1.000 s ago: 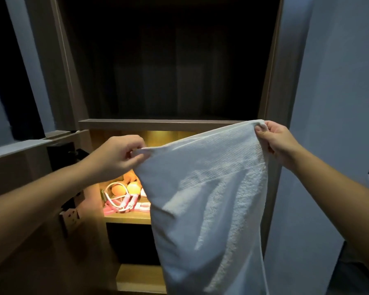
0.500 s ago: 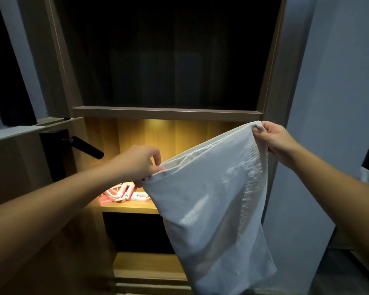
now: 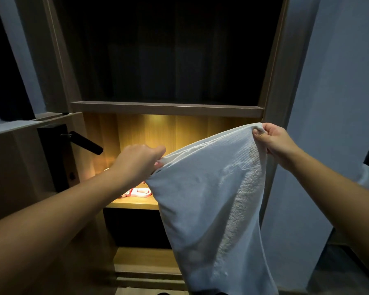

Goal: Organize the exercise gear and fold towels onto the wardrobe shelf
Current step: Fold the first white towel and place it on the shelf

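- the white terry-cloth towel (image 3: 209,199) hangs in the air in front of the wardrobe, held up by its two top corners and touching no shelf.
- its long axis runs downward, from the held top edge toward the bottom of the view, with the lower end drifting a little to the right. the top edge is not level: it climbs from the left corner up to the right one.
- two edges seem to show along the top, so it may be doubled already; i cannot tell for sure.
- the left hand (image 3: 139,162) has its fingers curled tight round the lower, left corner. the right hand (image 3: 273,141) pinches the higher, right corner between thumb and bent fingers.
- to fold it well, i judge: level the two corners first, pull the top edge taut so the cloth hangs flat, then bring corner to corner and match the edges before either grip loosens.
- behind the towel, the lit wooden wardrobe shelf (image 3: 134,202) carries pink-and-white looped exercise gear (image 3: 140,192) toward its left. the cloth hides its right part, so the room there cannot be judged.
- above it is a dark wooden shelf board (image 3: 166,108). off to the left is a black lever door handle (image 3: 86,142), well apart from the towel.
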The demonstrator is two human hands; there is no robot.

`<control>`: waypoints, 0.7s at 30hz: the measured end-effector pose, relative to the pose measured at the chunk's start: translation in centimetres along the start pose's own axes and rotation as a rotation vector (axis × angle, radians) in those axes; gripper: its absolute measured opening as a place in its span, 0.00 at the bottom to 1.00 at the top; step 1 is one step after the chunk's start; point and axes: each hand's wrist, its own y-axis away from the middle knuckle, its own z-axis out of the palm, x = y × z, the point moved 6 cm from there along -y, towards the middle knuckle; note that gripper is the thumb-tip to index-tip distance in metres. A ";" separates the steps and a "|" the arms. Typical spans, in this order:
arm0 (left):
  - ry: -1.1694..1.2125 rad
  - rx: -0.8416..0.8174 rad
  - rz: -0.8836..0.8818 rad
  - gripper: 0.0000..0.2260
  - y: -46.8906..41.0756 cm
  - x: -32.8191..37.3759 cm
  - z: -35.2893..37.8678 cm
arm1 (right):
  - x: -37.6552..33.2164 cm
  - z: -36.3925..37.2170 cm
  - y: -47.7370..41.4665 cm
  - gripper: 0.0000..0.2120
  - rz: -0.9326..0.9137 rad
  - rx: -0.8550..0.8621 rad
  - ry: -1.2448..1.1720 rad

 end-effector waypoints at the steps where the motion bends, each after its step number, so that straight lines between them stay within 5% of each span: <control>1: -0.029 0.002 0.019 0.10 0.0 0.0 0.1 | 0.1 0.0 0.0 0.14 0.003 0.006 0.000; 8: 0.080 0.230 0.209 0.11 1.7 0.8 -1.2 | 0.6 -0.6 0.4 0.12 0.014 0.020 -0.028; 12: 0.184 0.378 0.082 0.07 1.9 -0.4 -1.6 | 0.9 -0.8 0.8 0.12 0.006 0.033 -0.038; 16: 0.451 0.289 -0.140 0.05 1.6 -2.7 0.1 | 1.4 -0.7 0.9 0.12 0.025 0.091 -0.035; 21: 0.551 0.138 0.068 0.18 3.2 -2.4 0.8 | 1.6 -1.2 0.5 0.09 0.061 0.119 -0.065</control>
